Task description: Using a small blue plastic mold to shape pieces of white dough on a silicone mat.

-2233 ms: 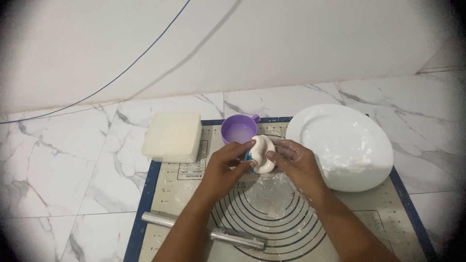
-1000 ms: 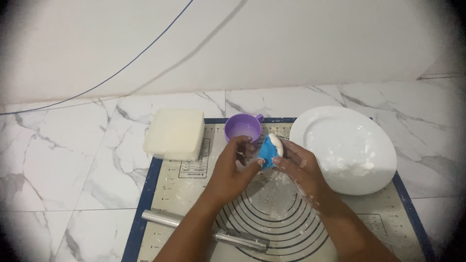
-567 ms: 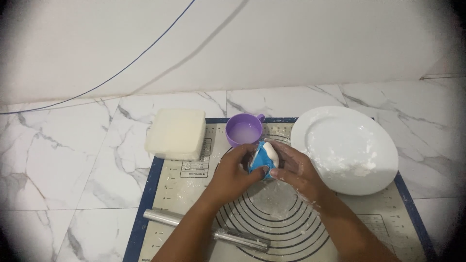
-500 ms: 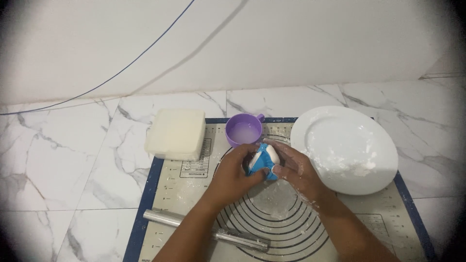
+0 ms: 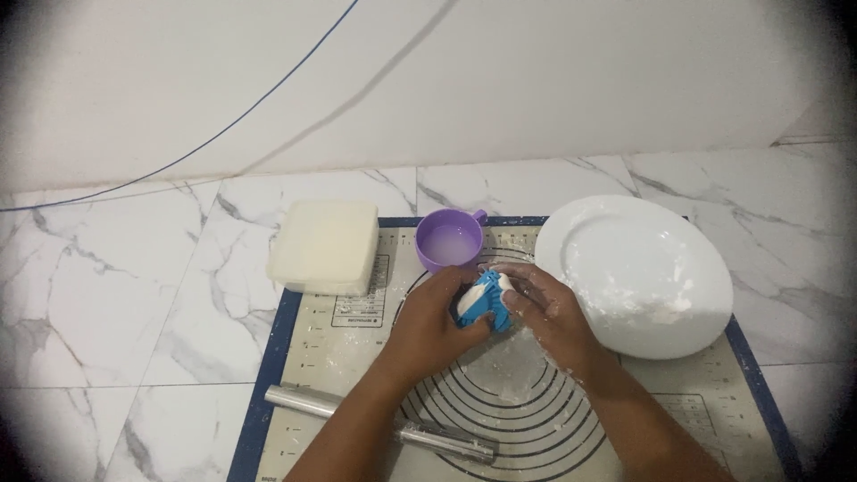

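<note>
Pressing a blue dumpling mould (image 5: 486,302) shut on white dough, your left hand (image 5: 428,323) and right hand (image 5: 544,308) both clasp it above the floured mat (image 5: 357,357), with the white plate (image 5: 638,268) holding only flour, no finished piece.

My left hand (image 5: 435,323) comes in from seven o'clock, fingers curled and closed at centre. My right hand (image 5: 544,308) enters from five o'clock, fingers bent inward and pressing against the left. Both forearms are bare, and flour dusts my right knuckles.
</note>
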